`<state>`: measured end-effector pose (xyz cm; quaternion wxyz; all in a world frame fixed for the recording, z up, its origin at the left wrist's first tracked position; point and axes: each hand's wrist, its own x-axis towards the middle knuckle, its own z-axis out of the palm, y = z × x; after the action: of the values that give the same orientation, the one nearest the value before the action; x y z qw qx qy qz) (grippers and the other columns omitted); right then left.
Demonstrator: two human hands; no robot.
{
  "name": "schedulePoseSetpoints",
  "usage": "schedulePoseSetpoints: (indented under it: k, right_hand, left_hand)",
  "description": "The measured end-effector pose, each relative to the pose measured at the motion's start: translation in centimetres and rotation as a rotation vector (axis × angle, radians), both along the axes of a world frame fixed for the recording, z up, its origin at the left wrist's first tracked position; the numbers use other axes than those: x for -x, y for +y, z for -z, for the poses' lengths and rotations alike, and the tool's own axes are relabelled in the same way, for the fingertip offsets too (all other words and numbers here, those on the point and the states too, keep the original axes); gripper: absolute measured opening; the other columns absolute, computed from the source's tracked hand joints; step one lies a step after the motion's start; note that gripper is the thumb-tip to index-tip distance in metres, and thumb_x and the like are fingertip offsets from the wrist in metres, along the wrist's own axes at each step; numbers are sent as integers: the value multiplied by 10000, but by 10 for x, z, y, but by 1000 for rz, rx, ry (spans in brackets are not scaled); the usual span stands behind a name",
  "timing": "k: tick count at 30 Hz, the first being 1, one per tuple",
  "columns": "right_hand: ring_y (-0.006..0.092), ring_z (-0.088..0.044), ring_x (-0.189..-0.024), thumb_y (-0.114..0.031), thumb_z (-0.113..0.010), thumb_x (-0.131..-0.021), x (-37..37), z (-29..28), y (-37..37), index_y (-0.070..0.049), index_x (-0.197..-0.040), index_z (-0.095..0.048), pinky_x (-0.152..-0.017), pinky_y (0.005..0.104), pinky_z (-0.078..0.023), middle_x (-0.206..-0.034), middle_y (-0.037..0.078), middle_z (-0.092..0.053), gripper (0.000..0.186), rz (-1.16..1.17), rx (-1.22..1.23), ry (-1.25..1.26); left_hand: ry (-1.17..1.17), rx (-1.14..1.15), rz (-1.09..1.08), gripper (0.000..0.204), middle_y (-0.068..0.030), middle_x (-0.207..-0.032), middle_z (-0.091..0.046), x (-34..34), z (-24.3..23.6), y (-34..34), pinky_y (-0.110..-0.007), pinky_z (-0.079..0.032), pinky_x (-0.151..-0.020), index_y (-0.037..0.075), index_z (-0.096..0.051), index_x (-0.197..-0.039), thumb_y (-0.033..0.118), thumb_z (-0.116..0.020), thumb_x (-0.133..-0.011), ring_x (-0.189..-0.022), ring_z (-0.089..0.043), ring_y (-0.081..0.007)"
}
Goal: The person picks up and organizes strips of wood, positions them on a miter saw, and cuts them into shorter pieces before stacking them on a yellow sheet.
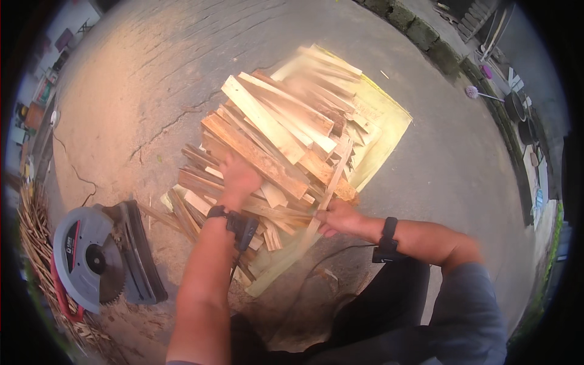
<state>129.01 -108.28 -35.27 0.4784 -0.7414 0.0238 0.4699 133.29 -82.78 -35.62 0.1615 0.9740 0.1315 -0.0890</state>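
A heap of split and sawn wood pieces (267,115) lies in front of me on a pale yellow sheet (386,115). My right hand (339,218) is closed round a long thin wood strip (336,176) at the heap's near right side; the strip slants up and away over the pieces. My left hand (241,176) is at the heap's left side, beside a thick reddish-brown plank (255,155). It is blurred by motion and its fingers are partly hidden, so its grip cannot be made out.
A grey mitre saw (91,258) with a round toothed blade stands at the left, near a pile of thin sticks (36,225). A cable (76,167) runs over the cracked concrete floor (164,73). A low block wall (423,33) and pans (514,106) line the right.
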Motion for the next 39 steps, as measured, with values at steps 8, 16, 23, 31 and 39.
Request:
schedulePoseSetpoints:
  k: [8, 16, 23, 31, 39]
  right_hand:
    - [216, -667, -697, -213, -508, -912, -28, -67, -25, 71, -1119, -549, -579, 305, -571, -945, 172, -636, 353, -39, 215, -141]
    - [216, -660, -662, -246, -546, -867, -173, -178, 2, 71, -1100, -566, -591, 324, -535, -855, 174, -657, 394, -338, 531, -919]
    - [138, -597, -665, -206, -570, -871, -145, -154, 52, 55, -1149, -550, -599, 292, -503, -803, 111, -637, 382, -218, 96, -1113]
    - [237, -638, -866, -151, -660, -811, -24, -73, 26, 27, -1131, -578, -770, 346, -504, -989, 188, -650, 376, -288, 250, -1132]
    - [318, -673, -849, -266, -650, -818, -39, -28, -23, 33, -1282, -463, -745, 384, -523, -932, 227, -669, 583, -293, 634, -825]
  left_hand:
    - [86, -91, 161, 581, -182, -1294, -496, -8, -14, 24, -454, -354, -1010, 63, -457, -1329, 239, -556, -784, -1295, -338, -350]
    - [-101, 211, 7, 484, -209, -1208, -545, -3, -42, 38, -437, -398, -978, 31, -475, -1228, 162, -557, -769, -1140, -479, -417]
    - [-325, 67, -15, 496, -212, -1175, -554, 47, -69, 71, -432, -409, -961, 28, -450, -1253, 151, -548, -783, -1121, -487, -409]
    - [-26, 239, 88, 435, -179, -1015, -611, 205, -63, 210, -349, -477, -829, 21, -488, -1234, 91, -558, -810, -922, -610, -282]
    - [450, 288, -308, 445, -213, -1072, -610, 414, 80, 197, -446, -458, -873, 50, -550, -1155, 280, -662, -792, -1031, -571, -375]
